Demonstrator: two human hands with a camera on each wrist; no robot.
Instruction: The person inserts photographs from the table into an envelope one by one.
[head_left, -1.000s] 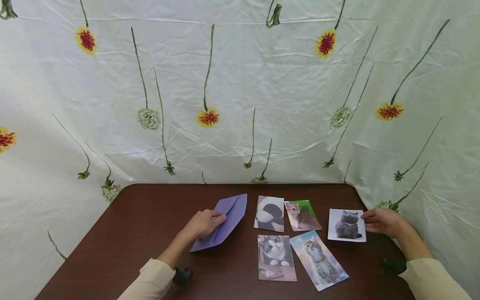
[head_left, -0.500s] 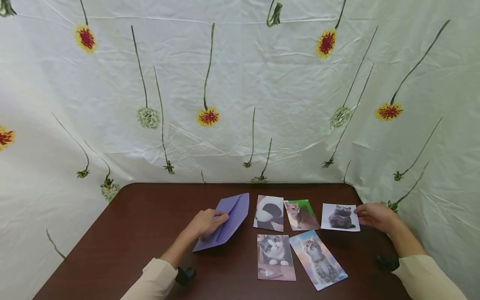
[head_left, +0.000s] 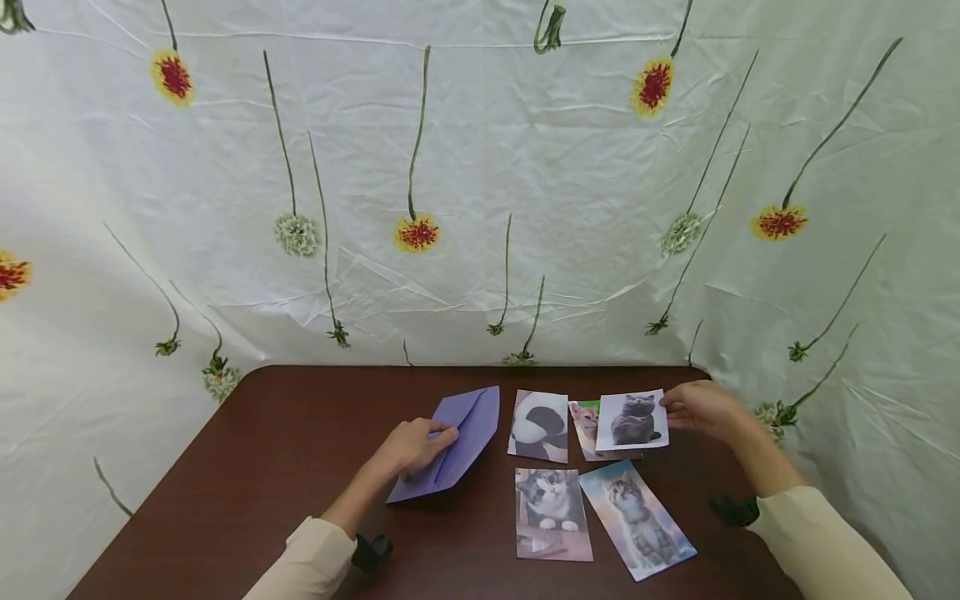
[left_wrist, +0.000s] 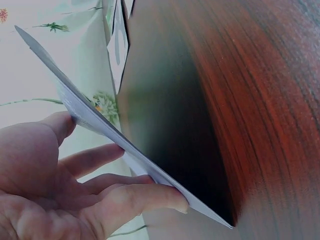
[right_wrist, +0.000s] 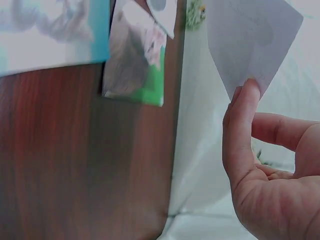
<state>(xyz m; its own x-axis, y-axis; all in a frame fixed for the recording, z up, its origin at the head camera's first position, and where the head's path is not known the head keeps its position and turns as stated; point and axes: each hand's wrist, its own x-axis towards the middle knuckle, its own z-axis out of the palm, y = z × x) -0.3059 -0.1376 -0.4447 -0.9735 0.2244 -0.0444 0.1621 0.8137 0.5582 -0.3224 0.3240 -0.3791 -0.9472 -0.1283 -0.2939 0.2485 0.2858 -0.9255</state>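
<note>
My left hand (head_left: 417,446) holds a purple envelope (head_left: 474,433) tilted up off the table, thumb on the near face and fingers behind. The left wrist view shows the envelope (left_wrist: 115,132) edge-on between thumb and fingers. My right hand (head_left: 701,407) pinches the right edge of a square photo of a grey cat (head_left: 633,421). In the right wrist view the pale back of this photo (right_wrist: 252,40) is raised above the table. It hides much of a photo of a cat on green (head_left: 585,419) in the head view.
On the dark wood table (head_left: 315,433) lie a black-and-white photo (head_left: 538,427), a grey-and-white kitten photo (head_left: 553,515) and a tabby kitten photo (head_left: 637,521). A white flowered cloth (head_left: 480,167) hangs behind the table and at its sides.
The right hand has carried the grey cat photo leftward and up, from the table's right side to in front of the green-backed photo. The left hand and envelope have barely moved.
</note>
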